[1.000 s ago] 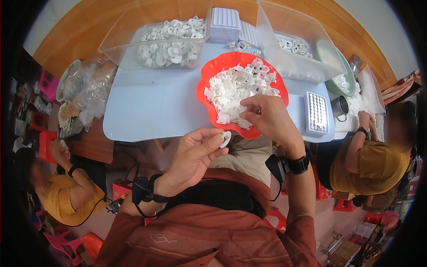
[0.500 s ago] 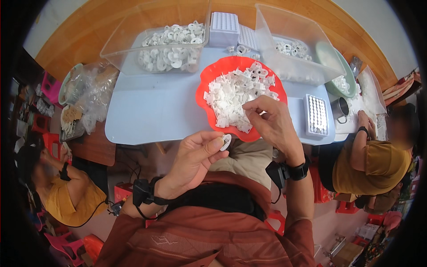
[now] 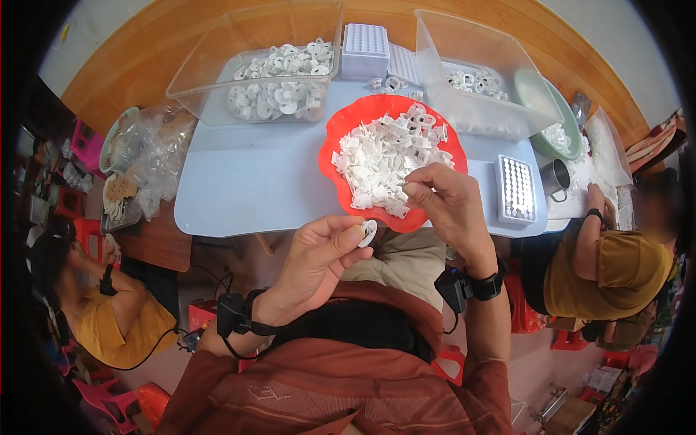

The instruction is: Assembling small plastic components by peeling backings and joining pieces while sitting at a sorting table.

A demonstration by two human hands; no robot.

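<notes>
My left hand pinches a small round white plastic part between thumb and fingers, just in front of the table's edge. A red scalloped bowl full of small white plastic pieces sits at the near edge of the table. Over the bowl's right side hangs my right hand, thumb and forefinger pressed together. Whatever lies between those fingertips is too small to make out.
On the pale blue table stand a clear bin of white parts, a second clear bin, stacked white trays and a tray of round metallic pieces. Co-workers sit at left and right; a metal cup stands at right.
My right hand has shifted slightly right and down over the bowl, its fingertips drawn closer together. My left hand stays almost still with the round white part.
</notes>
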